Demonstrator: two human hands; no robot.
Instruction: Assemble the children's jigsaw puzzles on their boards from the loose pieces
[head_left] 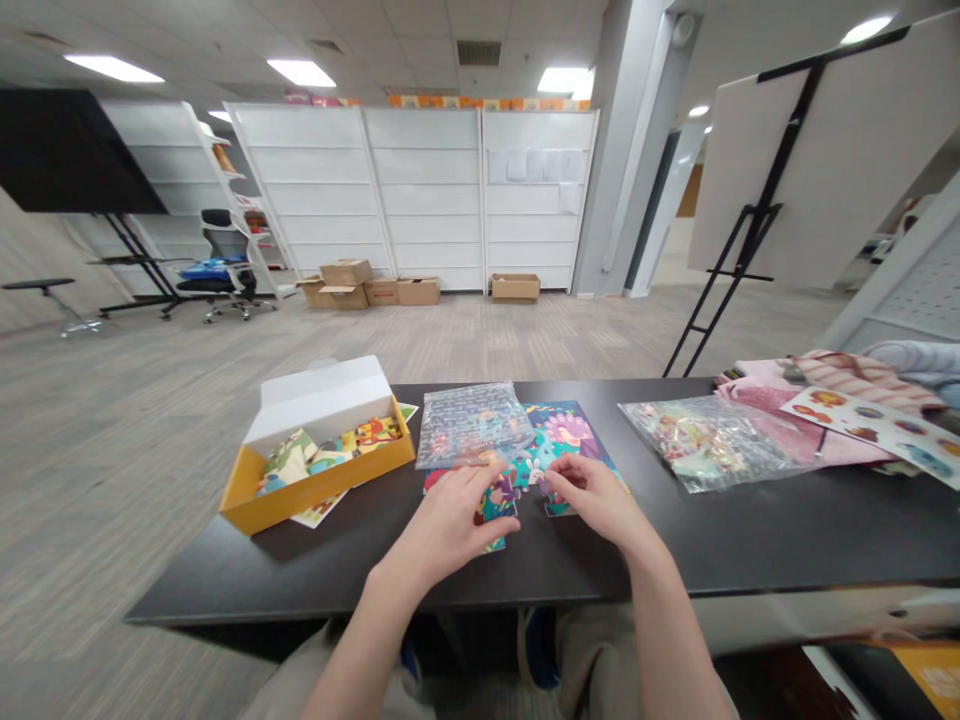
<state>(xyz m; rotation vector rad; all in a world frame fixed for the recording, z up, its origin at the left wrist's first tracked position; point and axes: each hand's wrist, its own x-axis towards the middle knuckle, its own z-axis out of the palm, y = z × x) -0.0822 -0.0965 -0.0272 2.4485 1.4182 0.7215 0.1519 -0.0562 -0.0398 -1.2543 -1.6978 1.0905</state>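
A colourful jigsaw puzzle (571, 430) lies partly assembled on the black table, with a gap at its near middle. My left hand (456, 512) rests over the puzzle's left part, fingers laid flat and thumb apart, hiding some pieces. At the right edge of the gap, my right hand (592, 495) has thumb and fingertips pinched on a puzzle piece (553, 500) in purple and teal; the fingers partly cover it. A clear plastic bag (472, 420) lies over the puzzle's far left part.
An open yellow box (330, 488) with a white lid holds more puzzle pieces at the left, cards beneath it. To the right lie another plastic bag (705, 440) with colourful contents, pink cloth (787, 405) and a sticker sheet (877, 430). The table's front edge (420, 608) is close.
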